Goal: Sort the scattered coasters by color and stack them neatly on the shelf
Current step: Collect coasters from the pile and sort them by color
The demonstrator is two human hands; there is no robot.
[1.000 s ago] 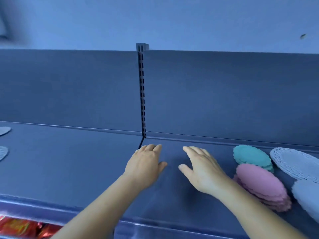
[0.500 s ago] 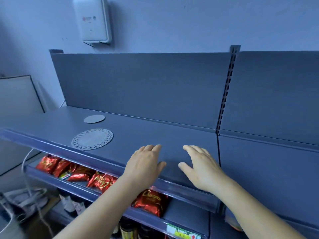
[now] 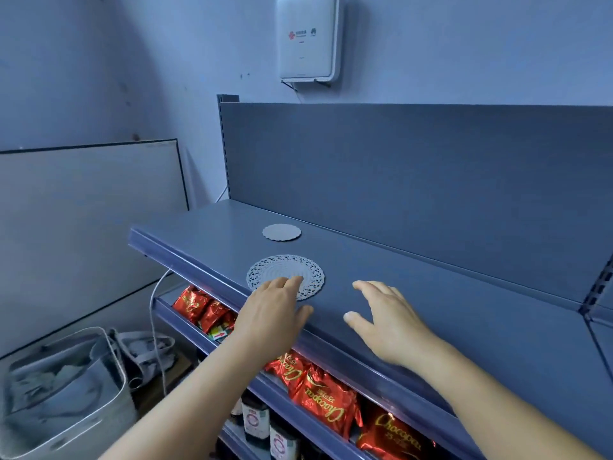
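Fingertips of left hand point(image 3: 270, 313) are resting, straight and close together, on a pale round lace-edged coaster point(image 3: 286, 277) near the front lip of a grey-blue metal shelf point(image 3: 431, 293); right hand point(image 3: 388, 327) is hovering w/ fingers spread, holding nothing. Small plain scalloped coaster point(image 3: 282, 232) is lying farther back. Risk: thin doily sliding off the edge or creasing under a push. Below, red foil snack packs point(image 3: 326, 403) are filling the lower tier; grey fabric bin point(image 3: 63, 393) on the floor is holding crumpled cloth.

Left hand point(image 3: 270, 318) now reaches the lace coaster point(image 3: 286, 276) — fingertips on it.

"Chocopau" on red pkts point(image 3: 326, 401) (lower shelf)
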